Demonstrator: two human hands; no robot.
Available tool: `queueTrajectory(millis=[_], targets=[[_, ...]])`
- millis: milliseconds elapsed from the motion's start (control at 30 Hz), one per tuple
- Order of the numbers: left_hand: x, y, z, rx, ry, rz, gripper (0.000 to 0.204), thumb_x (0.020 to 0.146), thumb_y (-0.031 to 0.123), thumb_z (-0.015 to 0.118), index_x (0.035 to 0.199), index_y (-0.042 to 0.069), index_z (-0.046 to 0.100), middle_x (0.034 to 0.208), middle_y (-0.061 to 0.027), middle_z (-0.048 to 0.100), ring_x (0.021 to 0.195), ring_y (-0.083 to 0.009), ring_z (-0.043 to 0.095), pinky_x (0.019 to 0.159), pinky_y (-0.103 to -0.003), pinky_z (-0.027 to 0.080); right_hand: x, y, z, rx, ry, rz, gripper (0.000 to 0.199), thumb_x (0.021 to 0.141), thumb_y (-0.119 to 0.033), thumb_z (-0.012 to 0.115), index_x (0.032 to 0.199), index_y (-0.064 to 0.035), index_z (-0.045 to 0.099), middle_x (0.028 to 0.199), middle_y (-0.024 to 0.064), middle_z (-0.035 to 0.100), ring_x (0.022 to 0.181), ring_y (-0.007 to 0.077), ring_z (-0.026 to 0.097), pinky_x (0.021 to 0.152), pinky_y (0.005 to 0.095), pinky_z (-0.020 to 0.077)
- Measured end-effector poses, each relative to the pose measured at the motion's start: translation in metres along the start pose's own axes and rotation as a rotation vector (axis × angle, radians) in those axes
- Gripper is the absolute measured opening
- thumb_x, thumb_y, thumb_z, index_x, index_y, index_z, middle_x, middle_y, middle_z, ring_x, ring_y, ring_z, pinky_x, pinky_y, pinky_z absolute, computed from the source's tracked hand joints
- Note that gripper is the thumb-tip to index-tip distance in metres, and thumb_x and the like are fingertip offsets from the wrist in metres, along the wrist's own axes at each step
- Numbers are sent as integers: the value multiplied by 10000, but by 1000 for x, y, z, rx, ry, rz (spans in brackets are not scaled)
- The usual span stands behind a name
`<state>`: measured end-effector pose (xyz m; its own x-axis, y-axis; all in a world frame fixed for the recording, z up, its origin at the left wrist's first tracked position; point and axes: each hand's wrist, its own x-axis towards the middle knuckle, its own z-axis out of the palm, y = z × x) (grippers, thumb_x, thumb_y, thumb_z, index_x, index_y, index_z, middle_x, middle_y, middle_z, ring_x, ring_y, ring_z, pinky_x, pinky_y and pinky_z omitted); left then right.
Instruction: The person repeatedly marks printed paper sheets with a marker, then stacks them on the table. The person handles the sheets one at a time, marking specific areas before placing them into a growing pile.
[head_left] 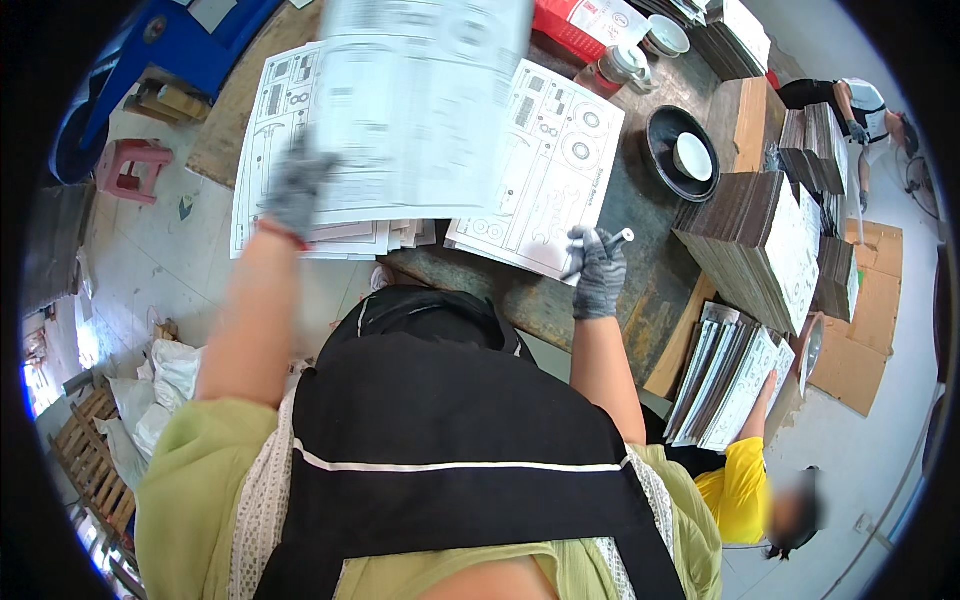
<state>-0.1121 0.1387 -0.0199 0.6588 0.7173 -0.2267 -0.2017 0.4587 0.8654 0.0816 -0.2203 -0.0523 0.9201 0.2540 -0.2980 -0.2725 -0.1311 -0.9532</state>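
Note:
My left hand [298, 188], in a grey glove and smeared by motion, is at the left edge of a printed sheet [420, 110] with tool outlines. That sheet is blurred as well, and my fingers seem closed on its edge. Beneath it on the left lies an uneven stack of similar sheets [262, 165]. In my gloved right hand [600, 270] is a marker pen [622, 237], its pale end sticking out to the right. This hand is by the lower right corner of another stack of printed sheets [565, 150], partly covered by the blurred sheet.
On the dark table [480, 300] are a black bowl [655, 150] holding a white bowl [692, 157], a lidded jar [615, 70] and a red bag [580, 25]. Tall board stacks [750, 240] stand right. A person in yellow [740, 485] touches boards there. A pink stool [135, 168] is left.

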Motion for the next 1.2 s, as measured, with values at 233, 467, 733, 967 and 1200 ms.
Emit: queueTrajectory(millis=[233, 467, 733, 967, 1200], targets=[[41, 52, -240, 903, 219, -209, 554, 764, 0, 625, 1288, 43, 450, 1176, -102, 553, 985, -163, 556, 871, -267, 441, 16, 20, 45, 49, -228, -275, 100, 844, -104, 597, 895, -19, 609, 828, 32, 611, 740, 114, 548, 701, 249, 456], [3, -53, 72, 1439, -587, 431, 696, 696, 177, 692, 1330, 88, 420, 1389, -121, 377, 1322, -262, 298, 1111, -380, 199, 42, 43, 47, 126, -171, -355, 65, 777, -90, 595, 800, -29, 607, 736, 57, 593, 616, 182, 543, 690, 340, 463], [37, -180, 154, 1879, -720, 397, 530, 926, 329, 363, 1407, 116, 300, 1479, -119, 242, 1375, -268, 197, 1123, -460, 78, 120, 33, 71, 554, -36, -233, 101, 746, -50, 564, 732, 32, 620, 644, 69, 554, 650, 193, 549, 836, 417, 482], [38, -185, 152, 1901, -697, 428, 534, 919, 329, 376, 1400, 107, 311, 1465, -133, 264, 1364, -288, 218, 1119, -477, 84, 110, 47, 83, 163, -21, -409, 215, 775, -96, 608, 949, 22, 655, 923, 104, 663, 887, 177, 617, 805, 282, 479], [37, -194, 152, 1881, -638, 499, 553, 893, 240, 432, 1414, 148, 273, 1444, -138, 301, 1347, -279, 267, 1110, -497, 106, 98, 36, 88, -471, -86, -811, 84, 769, -100, 566, 792, -22, 589, 805, 136, 608, 777, 285, 589, 750, 322, 481]])
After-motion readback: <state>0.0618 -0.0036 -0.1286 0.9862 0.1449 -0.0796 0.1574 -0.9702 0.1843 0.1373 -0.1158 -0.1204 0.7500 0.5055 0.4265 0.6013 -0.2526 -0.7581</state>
